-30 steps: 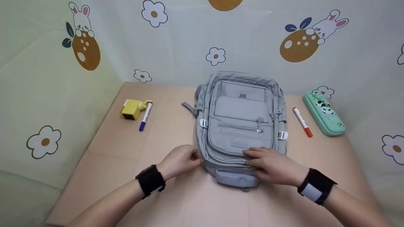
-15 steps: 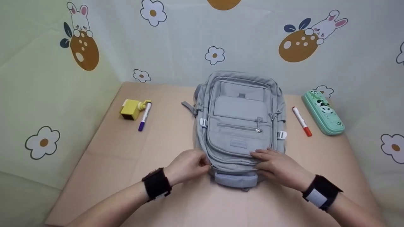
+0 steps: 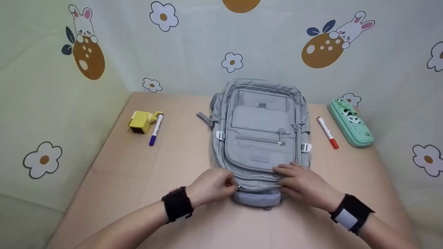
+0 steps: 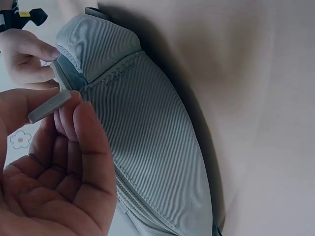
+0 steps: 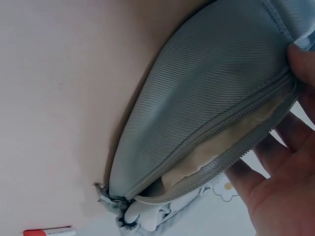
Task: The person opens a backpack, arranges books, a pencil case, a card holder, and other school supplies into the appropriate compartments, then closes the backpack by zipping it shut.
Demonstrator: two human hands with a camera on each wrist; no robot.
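A grey backpack (image 3: pixel 259 138) lies flat on the tan table (image 3: pixel 145 173), its top handle (image 3: pixel 256 198) toward me. My left hand (image 3: pixel 235 186) pinches a grey zipper pull (image 4: pixel 49 106) between thumb and fingers at the bag's near left corner. My right hand (image 3: pixel 287 178) grips the bag's upper edge just right of it, thumb on the fabric; it also shows in the left wrist view (image 4: pixel 29 56). In the right wrist view the main zipper (image 5: pixel 216 147) stands partly apart, showing a beige lining, with the right hand (image 5: pixel 293 113) at that opening.
A yellow block-shaped item (image 3: pixel 140 121) and a purple marker (image 3: pixel 154 129) lie at the left. A red marker (image 3: pixel 327 133) and a green panda pencil case (image 3: pixel 349 122) lie at the right. Patterned cloth walls close in the table on three sides.
My left hand has slid to the right along the bag's near edge with the zipper pull. The right hand has shifted slightly right and kept its hold.
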